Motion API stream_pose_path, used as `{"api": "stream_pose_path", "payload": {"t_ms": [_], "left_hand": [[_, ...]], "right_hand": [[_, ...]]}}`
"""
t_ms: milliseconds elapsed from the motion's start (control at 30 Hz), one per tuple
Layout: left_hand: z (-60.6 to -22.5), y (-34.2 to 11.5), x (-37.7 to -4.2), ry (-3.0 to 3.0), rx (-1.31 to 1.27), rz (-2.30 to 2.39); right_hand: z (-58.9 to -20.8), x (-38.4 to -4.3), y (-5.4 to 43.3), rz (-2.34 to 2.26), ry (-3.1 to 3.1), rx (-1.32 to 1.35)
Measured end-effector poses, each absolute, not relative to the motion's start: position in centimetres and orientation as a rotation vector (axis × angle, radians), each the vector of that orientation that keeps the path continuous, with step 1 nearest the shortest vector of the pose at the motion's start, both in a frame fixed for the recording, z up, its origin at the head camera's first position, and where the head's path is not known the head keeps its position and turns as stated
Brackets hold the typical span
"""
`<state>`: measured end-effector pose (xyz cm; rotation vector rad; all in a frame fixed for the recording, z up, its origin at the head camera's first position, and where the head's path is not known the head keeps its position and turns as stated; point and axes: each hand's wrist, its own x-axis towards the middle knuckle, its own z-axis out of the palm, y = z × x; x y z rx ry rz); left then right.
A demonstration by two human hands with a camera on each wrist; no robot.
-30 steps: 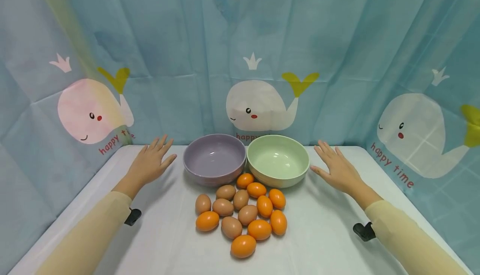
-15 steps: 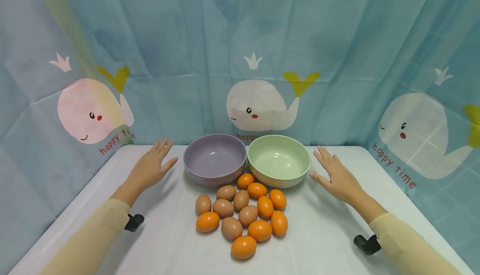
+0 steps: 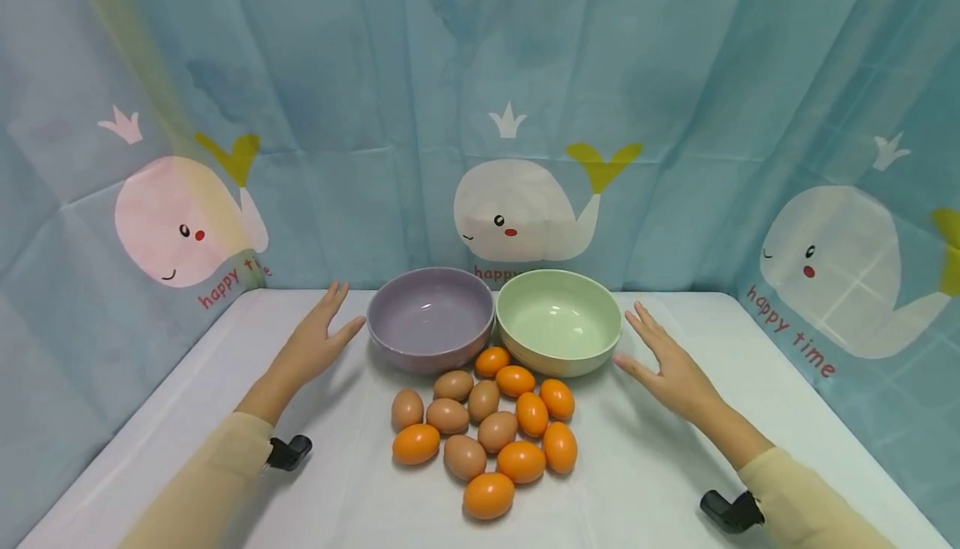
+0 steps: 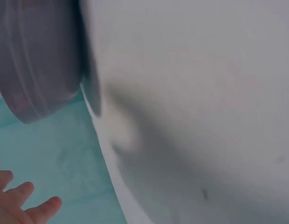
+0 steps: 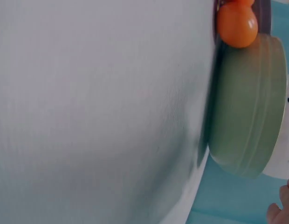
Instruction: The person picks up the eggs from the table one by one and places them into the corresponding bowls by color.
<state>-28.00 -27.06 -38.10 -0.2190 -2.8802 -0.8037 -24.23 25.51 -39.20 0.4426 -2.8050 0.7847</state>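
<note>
My left hand (image 3: 311,347) hovers just left of the purple bowl (image 3: 429,359), its fingers extended and the thumb pointing at the rim. To the right of the light green bowl (image 3: 558,361) is my right hand (image 3: 671,372), fingers straight and thumb spread toward that bowl. Neither hand holds anything. Both bowls stand side by side, with only glossy bare insides showing. In front of them lie several brown eggs (image 3: 447,416) and several orange eggs (image 3: 522,461) in a loose cluster. The left wrist view shows the purple bowl's side (image 4: 39,60); the right wrist view shows the green bowl's side (image 5: 244,107).
A white cloth (image 3: 337,482) covers the table. Behind and on both sides hangs a blue curtain (image 3: 360,116) printed with whales. A black wrist device (image 3: 290,452) sits under the left sleeve, another black device (image 3: 731,511) under the right.
My left hand has drifted right, closer to the purple bowl, and turned slightly. The right hand has come a little lower, its thumb nearer the green bowl. Bowls and eggs keep their places.
</note>
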Motion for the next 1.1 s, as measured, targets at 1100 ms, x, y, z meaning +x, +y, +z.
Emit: {"api": "stream_pose_path", "payload": {"t_ms": [1100], "left_hand": [[-38.9, -24.1, -27.9, -2.640, 0.013, -1.467]], "right_hand": [[-40.3, -20.2, 21.1, 1.383, -2.534, 0.359]]}}
